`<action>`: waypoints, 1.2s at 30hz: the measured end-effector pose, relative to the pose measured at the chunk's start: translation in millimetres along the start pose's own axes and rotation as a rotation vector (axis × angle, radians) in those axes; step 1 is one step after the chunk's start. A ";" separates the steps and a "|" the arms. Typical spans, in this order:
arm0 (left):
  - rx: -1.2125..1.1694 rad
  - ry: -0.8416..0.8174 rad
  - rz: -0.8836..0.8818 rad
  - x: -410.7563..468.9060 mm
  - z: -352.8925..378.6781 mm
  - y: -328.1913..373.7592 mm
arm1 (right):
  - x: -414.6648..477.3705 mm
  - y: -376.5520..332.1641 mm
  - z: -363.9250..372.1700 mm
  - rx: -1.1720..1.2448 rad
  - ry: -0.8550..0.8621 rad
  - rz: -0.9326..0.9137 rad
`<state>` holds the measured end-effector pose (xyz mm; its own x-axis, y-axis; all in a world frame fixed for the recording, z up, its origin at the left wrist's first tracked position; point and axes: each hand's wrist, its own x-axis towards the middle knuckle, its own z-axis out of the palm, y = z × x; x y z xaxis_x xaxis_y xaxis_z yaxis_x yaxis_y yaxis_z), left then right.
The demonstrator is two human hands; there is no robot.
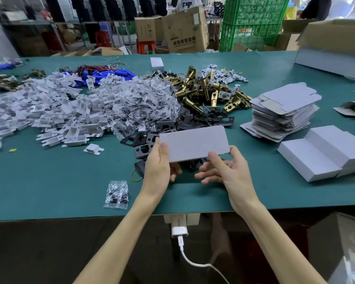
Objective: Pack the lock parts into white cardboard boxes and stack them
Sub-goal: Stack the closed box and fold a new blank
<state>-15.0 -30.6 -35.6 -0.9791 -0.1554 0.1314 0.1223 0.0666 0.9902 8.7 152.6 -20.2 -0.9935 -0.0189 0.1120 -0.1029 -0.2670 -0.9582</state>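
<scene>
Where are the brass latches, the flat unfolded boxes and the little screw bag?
brass latches (203, 84): head view, middle of the heap.
flat unfolded boxes (289, 97): head view, top sheet of the stack.
screw bag (116, 194): head view, centre of the bag.

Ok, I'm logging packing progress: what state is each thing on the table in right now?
white box, closed, held above the black plates by both hands
left hand, grips the box's left end
right hand, pinches its right end
flat box blanks, unfolded, piled
finished boxes, closed, stacked at right
screw bag, sealed, lying alone
</scene>
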 end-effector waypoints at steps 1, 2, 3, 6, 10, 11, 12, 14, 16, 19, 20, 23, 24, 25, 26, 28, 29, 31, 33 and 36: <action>0.008 -0.022 -0.013 0.5 0.7 -0.9 | -0.7 0.1 -0.1 -0.011 -0.006 -0.014; 0.009 -0.046 -0.015 0.8 1.3 -1.3 | -1.4 -0.5 -0.6 -0.015 -0.005 -0.024; 0.001 -0.066 -0.006 0.4 1.3 -0.9 | -1.8 -1.5 -1.1 -0.012 -0.007 -0.029; -0.062 -0.103 0.051 -2.0 -1.3 3.0 | -2.2 -4.3 -1.5 0.002 -0.047 -0.031; -0.130 -0.127 0.022 -3.4 -3.9 6.5 | -2.2 -6.3 -2.3 0.016 -0.089 -0.012; -0.145 -0.134 0.018 -3.8 -3.8 7.8 | -2.3 -6.9 -3.3 0.019 -0.093 -0.009; -0.161 -0.142 0.014 -4.0 -3.8 9.0 | -2.6 -7.4 -4.2 0.021 -0.098 -0.007; -0.195 -0.142 0.014 -4.2 -3.8 10.8 | -3.7 -7.8 -4.8 0.016 -0.104 -0.013; -0.209 -0.098 0.012 -3.8 -4.0 10.9 | -4.7 -6.5 -3.5 -0.002 -0.109 -0.034; -0.284 -0.034 -0.042 -3.2 -4.4 12.5 | -5.4 -4.8 0.0 -0.032 -0.107 -0.082; -0.317 -0.027 -0.053 -3.3 -5.2 13.5 | -4.9 -4.1 0.3 -0.027 -0.094 -0.090; -0.275 -0.056 -0.030 -3.1 -7.2 13.7 | -2.2 -4.9 -0.6 -0.006 -0.051 -0.085; -0.231 -0.099 -0.021 -3.6 -7.1 13.3 | -2.2 -5.9 -0.7 -0.023 -0.060 -0.088; -0.184 -0.151 -0.017 -4.6 -6.9 13.1 | -2.8 -6.9 -0.1 -0.041 -0.082 -0.094; -0.141 -0.197 -0.013 -5.8 -6.7 12.8 | -3.8 -8.0 1.0 -0.047 -0.109 -0.101; -0.097 -0.237 -0.006 -7.4 -6.1 12.6 | -5.3 -9.8 3.3 -0.027 -0.133 -0.128; -0.087 -0.239 0.000 -7.9 -5.6 13.3 | -5.4 -10.5 3.7 -0.011 -0.127 -0.147; -0.047 -0.244 0.024 -9.2 -3.8 14.8 | -5.3 -11.2 2.9 0.009 -0.098 -0.176; 0.008 -0.244 0.029 -10.5 -2.0 17.2 | -5.0 -10.0 1.8 0.004 -0.067 -0.182; 0.046 -0.194 0.054 -10.8 -2.5 20.8 | -5.1 -6.5 0.5 -0.006 -0.018 -0.178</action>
<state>-1.5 -30.0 -16.3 -0.9848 0.0419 0.1685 0.1723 0.1152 0.9783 14.4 153.9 -14.5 -0.9585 0.0108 0.2848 -0.2776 -0.2621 -0.9243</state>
